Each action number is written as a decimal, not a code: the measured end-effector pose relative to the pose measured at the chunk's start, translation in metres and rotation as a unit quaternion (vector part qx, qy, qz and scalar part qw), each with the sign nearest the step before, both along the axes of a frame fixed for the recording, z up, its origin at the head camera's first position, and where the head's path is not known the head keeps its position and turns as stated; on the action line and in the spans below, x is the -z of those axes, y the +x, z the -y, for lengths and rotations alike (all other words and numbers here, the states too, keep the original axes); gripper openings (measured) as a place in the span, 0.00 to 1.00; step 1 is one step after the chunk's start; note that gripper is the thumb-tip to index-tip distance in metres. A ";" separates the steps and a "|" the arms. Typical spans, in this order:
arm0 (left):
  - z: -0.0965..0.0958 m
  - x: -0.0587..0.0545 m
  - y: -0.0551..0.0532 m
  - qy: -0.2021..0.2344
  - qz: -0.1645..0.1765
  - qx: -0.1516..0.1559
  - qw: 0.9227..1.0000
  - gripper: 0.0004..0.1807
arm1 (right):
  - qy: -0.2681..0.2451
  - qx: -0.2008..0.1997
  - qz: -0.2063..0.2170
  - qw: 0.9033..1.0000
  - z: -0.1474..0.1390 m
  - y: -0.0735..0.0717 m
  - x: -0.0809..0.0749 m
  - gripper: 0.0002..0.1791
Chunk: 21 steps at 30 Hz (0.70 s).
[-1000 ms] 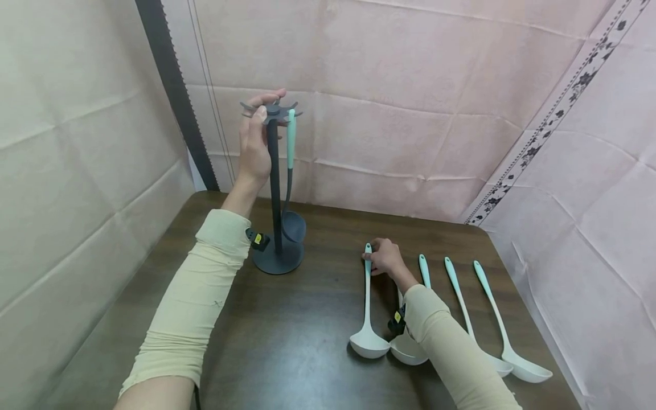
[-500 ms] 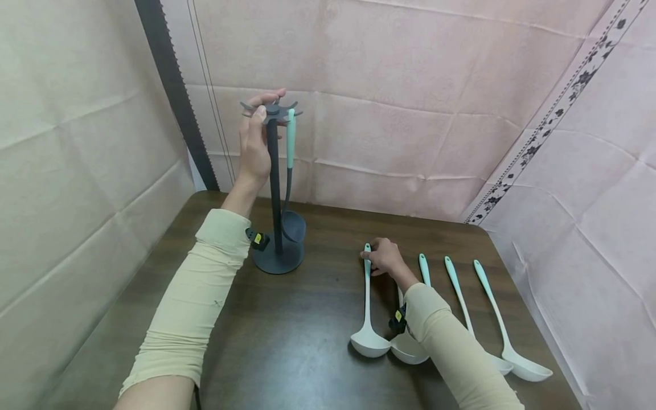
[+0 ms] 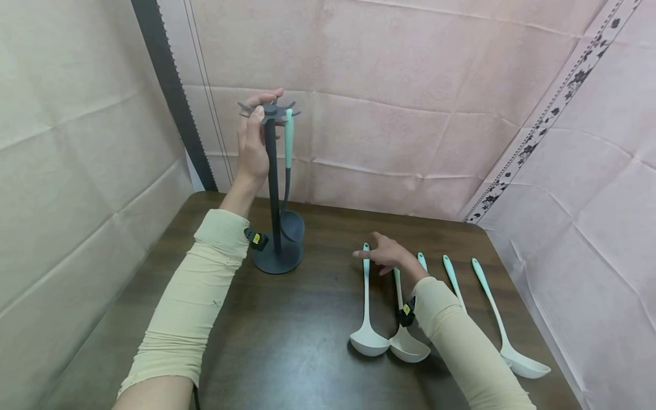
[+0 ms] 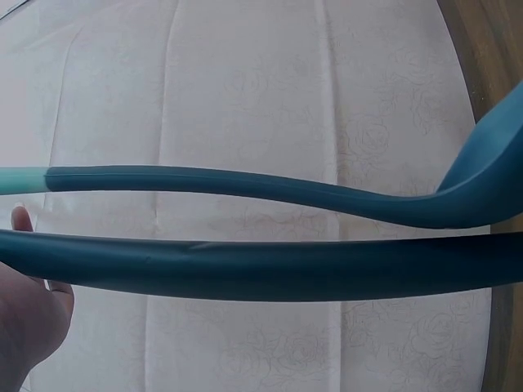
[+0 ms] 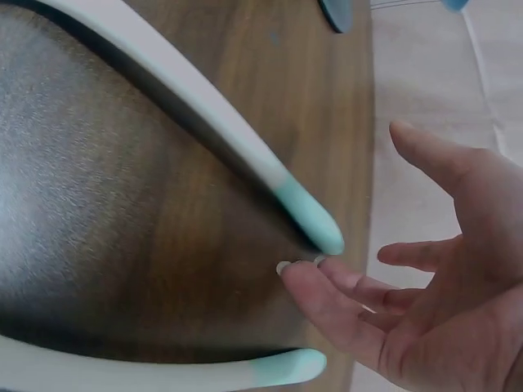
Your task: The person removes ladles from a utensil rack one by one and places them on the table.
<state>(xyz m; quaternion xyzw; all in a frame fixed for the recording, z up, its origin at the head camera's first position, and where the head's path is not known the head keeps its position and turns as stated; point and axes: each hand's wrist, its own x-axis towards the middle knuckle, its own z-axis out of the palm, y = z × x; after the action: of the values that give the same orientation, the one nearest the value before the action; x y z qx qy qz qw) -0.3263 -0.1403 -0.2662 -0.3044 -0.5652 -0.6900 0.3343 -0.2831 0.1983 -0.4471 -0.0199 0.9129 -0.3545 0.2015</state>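
My left hand (image 3: 254, 148) grips the top of a dark grey utensil stand (image 3: 273, 171), thumb by its hooked crown and other fingers behind. From one hook hangs a dark ladle (image 4: 245, 181) with a mint handle end, its bowl low beside the post. My right hand (image 3: 386, 251) hovers with fingers spread over the handle end of the leftmost white ladle (image 3: 366, 296). In the right wrist view, nothing is between the thumb and fingers of that hand. A second white ladle (image 3: 408, 346) lies close beside the first, its handle partly below my right hand.
Farther right lies another white ladle (image 3: 528, 364) with a mint handle. Two more mint handles (image 3: 451, 273) show between, partly covered by my right sleeve. The wooden table (image 3: 287, 341) meets light cloth walls (image 3: 384, 154) at the back and sides.
My right hand has let go of the leftmost ladle's handle; its fingers have spread and lifted, and the wrist has shifted slightly right. The left hand stays on the stand.
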 end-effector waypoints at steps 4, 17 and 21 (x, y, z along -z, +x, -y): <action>0.000 0.000 0.001 0.000 -0.002 0.003 1.000 0.27 | 0.043 -0.028 -0.044 0.998 0.001 0.002 -0.011 0.58; 0.000 -0.002 0.001 0.012 -0.012 0.012 1.000 0.26 | 0.140 -0.040 -0.246 0.958 0.006 0.010 -0.037 0.61; -0.001 0.000 0.001 0.011 -0.006 0.016 1.000 0.26 | 0.157 -0.034 -0.276 0.948 0.007 0.012 -0.038 0.62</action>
<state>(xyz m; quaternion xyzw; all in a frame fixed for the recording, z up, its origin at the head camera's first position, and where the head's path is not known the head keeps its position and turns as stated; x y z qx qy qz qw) -0.3252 -0.1391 -0.2657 -0.3144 -0.5501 -0.6998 0.3299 -0.2706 0.1909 -0.4087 -0.1159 0.9756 -0.1806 -0.0457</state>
